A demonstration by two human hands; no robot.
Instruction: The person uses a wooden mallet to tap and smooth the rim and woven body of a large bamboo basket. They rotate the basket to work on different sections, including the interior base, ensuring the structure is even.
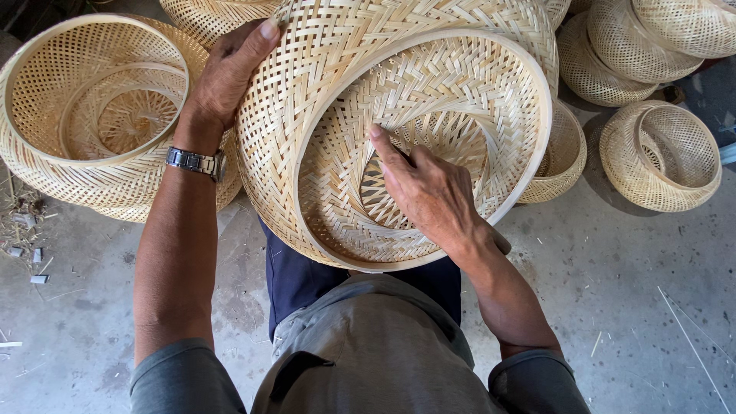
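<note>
The left hand (pixel 226 73) wraps the outer wall of the woven basket (pixel 345 77) resting on the lap, fingers curled over its far side, thumb spread wide. To work the weave cleanly, that hold should keep the basket from turning. Inside the bowl, the right hand (pixel 429 195) is half-closed, holding nothing, forefinger pressing the strips near the centre.

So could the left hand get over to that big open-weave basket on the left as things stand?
Probably yes. The left hand grips the outer wall of the woven basket on the lap, and the open-weave basket sits right beside that wrist with nothing between them, though it would have to let go first.
</note>
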